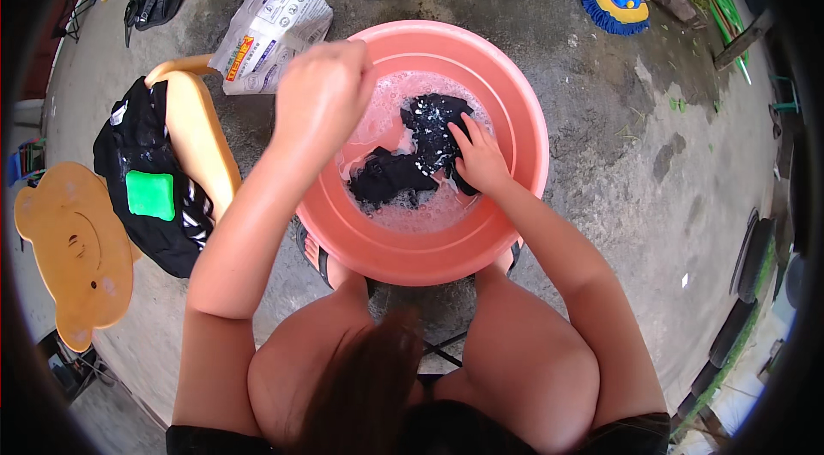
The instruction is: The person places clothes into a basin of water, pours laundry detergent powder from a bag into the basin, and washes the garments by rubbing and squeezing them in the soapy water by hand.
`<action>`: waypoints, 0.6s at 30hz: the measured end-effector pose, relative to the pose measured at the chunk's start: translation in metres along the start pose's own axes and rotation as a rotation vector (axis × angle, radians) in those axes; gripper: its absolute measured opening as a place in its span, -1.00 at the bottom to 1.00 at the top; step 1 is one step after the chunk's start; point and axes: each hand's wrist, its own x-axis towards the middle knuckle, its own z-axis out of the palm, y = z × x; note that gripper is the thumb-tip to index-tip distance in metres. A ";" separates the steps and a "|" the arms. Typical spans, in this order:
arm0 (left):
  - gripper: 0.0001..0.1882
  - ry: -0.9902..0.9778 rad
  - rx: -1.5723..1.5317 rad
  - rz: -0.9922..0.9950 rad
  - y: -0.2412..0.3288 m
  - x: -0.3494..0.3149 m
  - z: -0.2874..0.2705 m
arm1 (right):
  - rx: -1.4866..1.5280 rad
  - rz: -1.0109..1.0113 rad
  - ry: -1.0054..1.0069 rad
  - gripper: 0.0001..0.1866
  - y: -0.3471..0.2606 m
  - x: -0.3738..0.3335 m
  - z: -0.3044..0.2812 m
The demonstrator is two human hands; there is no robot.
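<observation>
A pink basin [530, 124] of sudsy water stands on the ground between my feet. Wet black cloth [386, 176] lies in it, with white specks scattered over its upper part. My right hand [481, 159] rests on the cloth's right side, fingers spread. Raised over the basin's left rim, my left hand [322, 93] is closed in a fist; whatever it may hold is hidden. Just behind that fist stands a white plastic packet [287, 21] with printing on it.
Left of the basin, a green soap bar [150, 195] sits on black clothing [129, 142] draped over a yellow plastic seat [199, 116]. Beside it is a bear-shaped orange panel [81, 253]. Black sandals [154, 7] lie far left, a blue-and-yellow mop [614, 4] far right.
</observation>
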 end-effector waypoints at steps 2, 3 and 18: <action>-0.82 -0.135 -0.193 -0.044 0.015 -0.035 0.042 | 0.027 -0.043 -0.123 -0.21 0.000 0.000 0.006; -0.82 -0.217 -0.244 -0.079 0.019 -0.053 0.064 | 0.018 -0.029 -0.133 -0.22 0.001 -0.001 0.010; -0.65 -0.306 -0.446 -0.378 -0.013 -0.179 0.164 | 0.081 0.011 -0.131 -0.34 0.007 -0.014 0.026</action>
